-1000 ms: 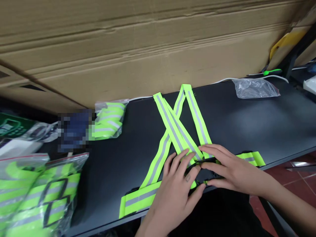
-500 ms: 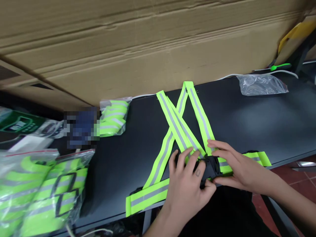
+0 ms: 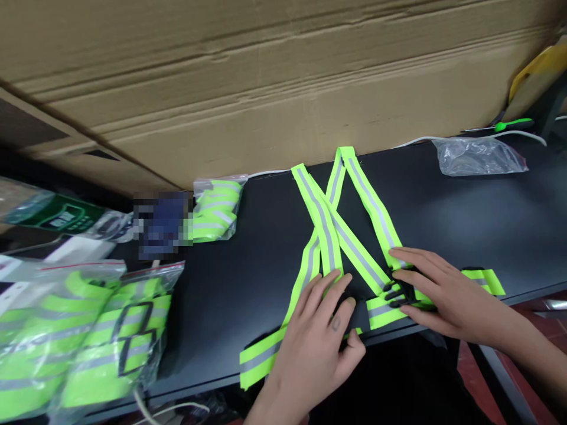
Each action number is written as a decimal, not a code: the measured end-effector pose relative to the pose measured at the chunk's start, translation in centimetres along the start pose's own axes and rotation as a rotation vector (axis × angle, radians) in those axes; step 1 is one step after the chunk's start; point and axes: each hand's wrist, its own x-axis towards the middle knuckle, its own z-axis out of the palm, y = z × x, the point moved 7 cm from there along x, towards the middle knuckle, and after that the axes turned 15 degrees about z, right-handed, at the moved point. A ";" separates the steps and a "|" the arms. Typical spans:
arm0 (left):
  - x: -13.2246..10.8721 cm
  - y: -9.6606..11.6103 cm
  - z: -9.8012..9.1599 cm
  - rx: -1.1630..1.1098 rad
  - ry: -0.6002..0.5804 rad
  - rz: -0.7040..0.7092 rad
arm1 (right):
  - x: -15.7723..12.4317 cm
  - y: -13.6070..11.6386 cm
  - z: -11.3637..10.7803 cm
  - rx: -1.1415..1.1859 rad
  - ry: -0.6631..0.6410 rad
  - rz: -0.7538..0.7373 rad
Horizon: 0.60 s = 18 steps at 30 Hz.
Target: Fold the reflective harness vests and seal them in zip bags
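A lime-yellow reflective vest (image 3: 323, 206) made of straps with grey stripes lies spread on the dark table, two straps crossing. Near the front edge its black waist buckle is apart. My right hand (image 3: 443, 295) grips the pronged buckle half (image 3: 396, 293) between thumb and fingers, over the right waist strap. Curled over the left waist strap, my left hand (image 3: 312, 336) has its fingertips at the lower end of a shoulder strap. A black piece (image 3: 352, 298) shows beside its index finger, mostly hidden, probably the other buckle half.
Clear bags of folded reflective straps (image 3: 110, 342) lie at the left front, another bag (image 3: 217, 209) farther back. An empty clear bag (image 3: 481, 156) and a green-handled screwdriver (image 3: 514, 125) are at the back right. Cardboard boxes (image 3: 283, 88) wall the rear edge.
The buckle, together between both hands before, has come apart. My left hand has moved left, away from the right hand, and the pronged half now shows. The view has shifted slightly.
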 end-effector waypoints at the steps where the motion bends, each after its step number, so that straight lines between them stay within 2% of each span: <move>1: -0.3 0.0 -0.3 0.003 -0.003 0.006 | -0.2 0.1 -0.3 -0.021 0.033 0.007; 5: -1.2 0.5 -0.9 0.045 -0.007 0.007 | -1.0 -0.7 -0.4 -0.099 0.107 0.024; 9: -2.0 0.7 -0.6 0.130 -0.057 -0.018 | -1.3 -1.5 1.0 -0.179 0.098 0.040; 12: -2.5 0.7 -0.6 0.167 -0.076 -0.005 | -1.2 -1.0 1.3 -0.169 0.105 0.080; 16: -3.1 0.3 -1.7 0.248 -0.021 -0.010 | -1.2 0.0 1.2 -0.170 0.097 0.114; 18: -3.3 0.0 -2.5 0.289 0.026 -0.037 | -1.2 -0.2 0.9 -0.164 0.132 0.140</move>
